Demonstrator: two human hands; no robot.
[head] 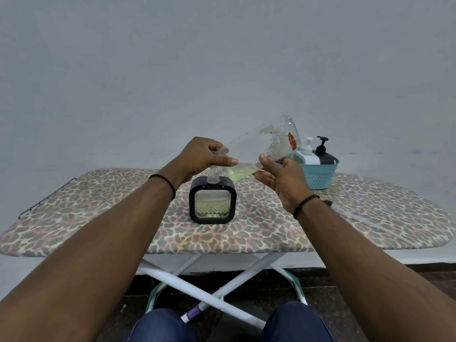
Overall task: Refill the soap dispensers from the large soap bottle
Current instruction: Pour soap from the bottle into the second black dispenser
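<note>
A large clear soap bottle is tipped with its neck down over a square black dispenser standing on the ironing board. Yellow-green soap pools in the bottle's low side, and the dispenser's window shows liquid in its lower half. My left hand grips the bottle near its neck, just above the dispenser's clear threaded opening. My right hand holds the bottle's body from below, thumb on top. Two more pump dispensers, a white one and a black one, stand in a basket at the back right.
The blue plastic basket sits on the board's far right side. A black pump head with a clear tube lies on the board by my right wrist. White crossed legs show beneath, with my knees below. A plain wall stands behind.
</note>
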